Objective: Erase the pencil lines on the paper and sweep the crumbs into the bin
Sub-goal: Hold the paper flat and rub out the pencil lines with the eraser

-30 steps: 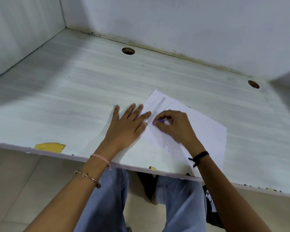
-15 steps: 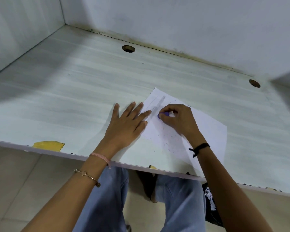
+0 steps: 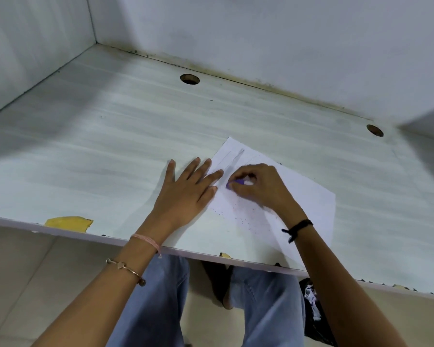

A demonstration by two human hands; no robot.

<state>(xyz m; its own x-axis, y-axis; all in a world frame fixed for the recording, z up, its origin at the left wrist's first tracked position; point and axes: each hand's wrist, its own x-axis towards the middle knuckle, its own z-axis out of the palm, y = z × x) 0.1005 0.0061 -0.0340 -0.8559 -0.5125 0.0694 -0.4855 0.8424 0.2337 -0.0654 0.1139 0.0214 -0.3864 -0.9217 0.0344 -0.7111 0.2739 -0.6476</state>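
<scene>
1. Your right hand (image 3: pixel 258 186) has drawn the eraser (image 3: pixel 237 182) back toward 7 o'clock since half a second ago, down the sheet and closer to your left hand (image 3: pixel 188 194), which has kept its place.
2. The fingers of your right hand are curled, and the thumb and fingertips pinch the small purple eraser. Its end is pressed onto the paper (image 3: pixel 303 196).
3. Your left hand lies flat with straight, spread fingers pointing to about 1 o'clock. The palm is on the counter (image 3: pixel 110 146), the index and middle fingertips rest on the paper's left edge, and it grasps nothing.
4. The white paper lies skewed on the counter, right of the middle. One corner points to 12 o'clock, and the near corner comes close to the front edge under your right forearm.
5. Faint pencil lines (image 3: pixel 232 159) run from just above the eraser toward that 12 o'clock corner.
6. Purple crumbs (image 3: pixel 246 216) are scattered on the paper at 6 o'clock of the eraser, between your two wrists.
7. Two round holes (image 3: pixel 189 79) sit along the counter's back edge, one at 12 o'clock and one at 2 o'clock. A yellow patch (image 3: pixel 68 222) marks the front edge at 8 o'clock.
</scene>
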